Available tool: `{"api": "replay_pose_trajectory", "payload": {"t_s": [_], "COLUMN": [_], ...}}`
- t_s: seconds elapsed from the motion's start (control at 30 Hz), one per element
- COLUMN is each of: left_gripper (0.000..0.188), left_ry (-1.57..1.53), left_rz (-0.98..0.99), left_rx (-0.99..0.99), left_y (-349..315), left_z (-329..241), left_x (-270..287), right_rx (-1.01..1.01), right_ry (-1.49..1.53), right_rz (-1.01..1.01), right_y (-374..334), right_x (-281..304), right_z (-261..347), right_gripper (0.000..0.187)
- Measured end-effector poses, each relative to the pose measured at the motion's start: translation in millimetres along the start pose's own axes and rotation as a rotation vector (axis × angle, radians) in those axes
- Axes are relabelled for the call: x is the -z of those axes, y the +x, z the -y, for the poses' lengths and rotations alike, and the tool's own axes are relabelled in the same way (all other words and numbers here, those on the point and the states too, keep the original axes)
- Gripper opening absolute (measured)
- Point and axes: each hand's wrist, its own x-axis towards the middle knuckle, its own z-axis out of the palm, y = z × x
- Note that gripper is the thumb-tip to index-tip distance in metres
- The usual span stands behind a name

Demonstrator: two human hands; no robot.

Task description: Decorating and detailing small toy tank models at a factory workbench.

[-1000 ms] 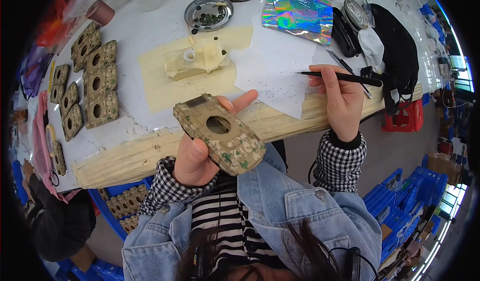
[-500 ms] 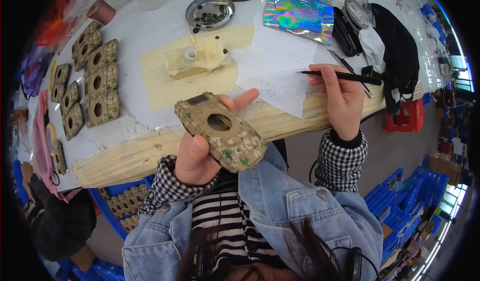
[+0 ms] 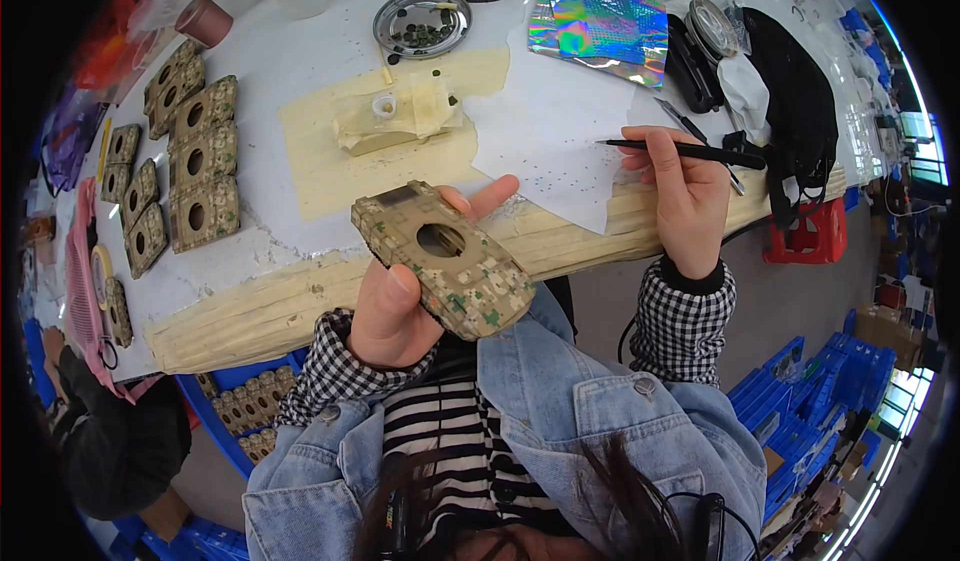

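A person holds a camouflage-patterned casing over the table's near edge while the other hand keeps a thin black tool above white paper.

The left hand (image 3: 395,296) grips the camouflage casing (image 3: 442,257) from below, thumb pressed on its top face and fingers curled under its far side; the casing has a round hole in the middle and tilts across the near edge of the table (image 3: 250,311), above the person's lap. The right hand (image 3: 680,196) pinches a slim black tool (image 3: 685,149) between thumb and fingertips, its point lying over the white paper sheet (image 3: 560,131) near the table's right side. More camouflage casings (image 3: 195,161) lie in rows toward the left edge. A round metal dish (image 3: 422,23) of small dark parts sits at the far edge, with a holographic foil sheet (image 3: 598,19) just to its right. A cream-coloured block (image 3: 395,121) rests on yellowish paper mid-table.
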Motion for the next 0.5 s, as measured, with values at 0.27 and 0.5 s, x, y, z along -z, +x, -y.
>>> {"api": "replay_pose_trajectory", "payload": {"t_s": [0.27, 0.5], "left_gripper": [0.074, 0.071], "left_ry": [-0.019, -0.049], "left_rz": [0.005, 0.022], "left_rx": [-0.045, -0.034], "left_y": [-1.6, -0.9], "left_z": [4.4, 4.4], "left_x": [3.0, 4.5], "right_rx": [0.005, 0.003], "right_ry": [0.012, -0.003], "right_rz": [0.003, 0.019], "right_y": [0.1, 0.2], "right_x": [-1.5, -0.4], "right_z": [-1.4, -0.8], "right_gripper": [0.026, 0.026]}}
